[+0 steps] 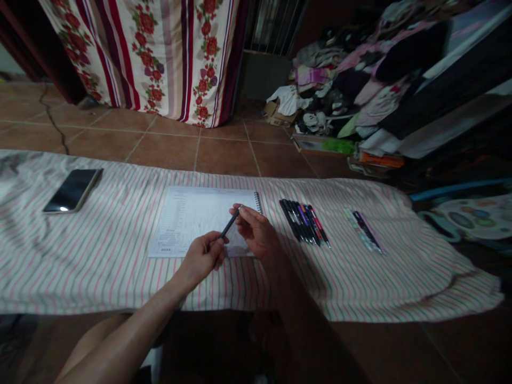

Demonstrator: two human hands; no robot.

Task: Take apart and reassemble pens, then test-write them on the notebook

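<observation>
A dark pen (229,224) slants between both hands, above an open spiral notebook (200,205). My left hand (203,255) is closed round its lower end. At the upper end, the fingertips of my right hand (256,229) pinch the pen's tip. Whether that end is the writing point or a button is too small to tell. The notebook lies flat on a striped cloth, its wire binding on the right. Just right of it, several pens (304,221) lie side by side in a row.
Farther right lie a few slim pens or pencils (366,230). At the left rests a phone (72,191), screen up. The striped cloth (124,229) covers the low surface. Beyond it are floor tiles (168,146), a floral curtain (160,58) and a heap of clothes (352,80).
</observation>
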